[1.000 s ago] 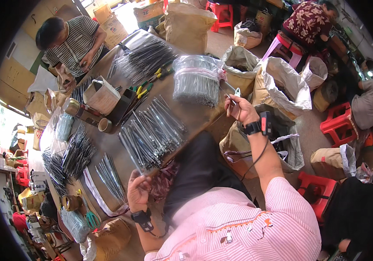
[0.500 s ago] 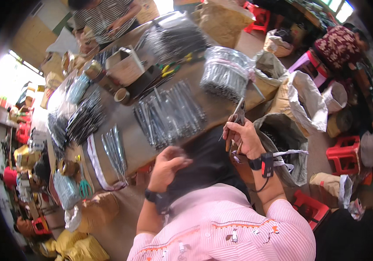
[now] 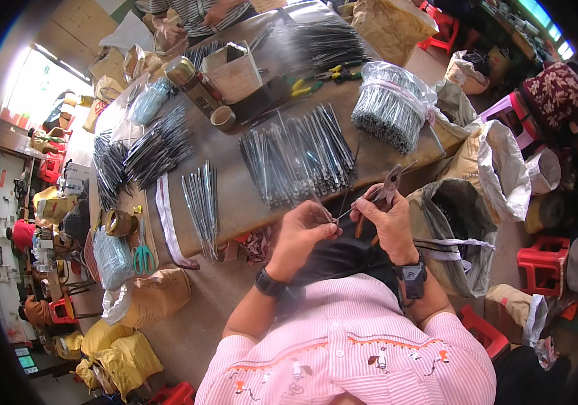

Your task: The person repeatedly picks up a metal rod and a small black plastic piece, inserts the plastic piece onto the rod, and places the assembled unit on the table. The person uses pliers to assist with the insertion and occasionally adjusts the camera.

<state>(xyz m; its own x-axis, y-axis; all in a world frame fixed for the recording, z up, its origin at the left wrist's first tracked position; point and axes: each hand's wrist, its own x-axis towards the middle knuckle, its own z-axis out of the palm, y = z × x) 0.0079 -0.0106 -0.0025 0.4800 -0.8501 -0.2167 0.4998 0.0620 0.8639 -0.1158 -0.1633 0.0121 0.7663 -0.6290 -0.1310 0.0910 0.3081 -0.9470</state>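
In front of my lap the two hands are close together. My right hand (image 3: 391,226) grips a pair of pliers (image 3: 390,183), its dark jaws pointing up and its orange-brown handles below the palm. Between thumb and forefinger, my left hand (image 3: 308,228) pinches a thin metal strip (image 3: 347,210), whose other end meets the right fingers. Just beyond, a spread row of shiny metal strips (image 3: 295,158) lies across the table (image 3: 231,196). A smaller group of strips (image 3: 201,209) lies to its left.
A plastic-wrapped bundle of strips (image 3: 389,104) stands at the table's right end. Farther back are a box (image 3: 232,71), a tape roll (image 3: 223,118) and yellow-handled pliers (image 3: 306,86). Dark strips (image 3: 157,148) and teal scissors (image 3: 143,258) lie left. An open sack (image 3: 461,236) stands right; a person (image 3: 201,13) works opposite.
My left hand has come right toward the pliers and now pinches a thin strip. My right hand stays around the pliers, slightly farther right. The view has shifted a little.
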